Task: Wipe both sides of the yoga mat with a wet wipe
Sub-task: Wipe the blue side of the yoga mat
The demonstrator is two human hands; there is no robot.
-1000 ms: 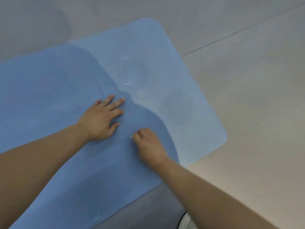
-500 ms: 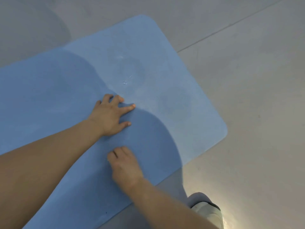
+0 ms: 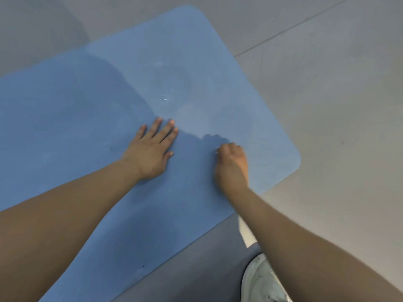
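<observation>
We see the yoga mat (image 3: 109,105) flat on the floor (image 3: 327,105), long axis 8-to-2 o'clock. Left hand (image 3: 150,152) spread, pressing flat. Right hand (image 3: 232,163) curled over a barely visible wet wipe (image 3: 217,151), nearer the unwiped end at 2 o'clock.

Scene lit evenly, moderately bright, w/ soft light from behind and left of the wearer. A broad soft-edged shadow is cast across the near-left part of the yoga mat (image 3: 196,62); the far-right part is left paler, w/ a faint washed-out sheen. A finger-shaped shadow is thrown just beyond the right hand (image 3: 232,164), which is slightly motion-blurred. The left hand (image 3: 150,153) is rendered sharper. Wide-angle stretch is seen at the edges, esp. on both forearms. Fine detail is smeared by compression.
</observation>
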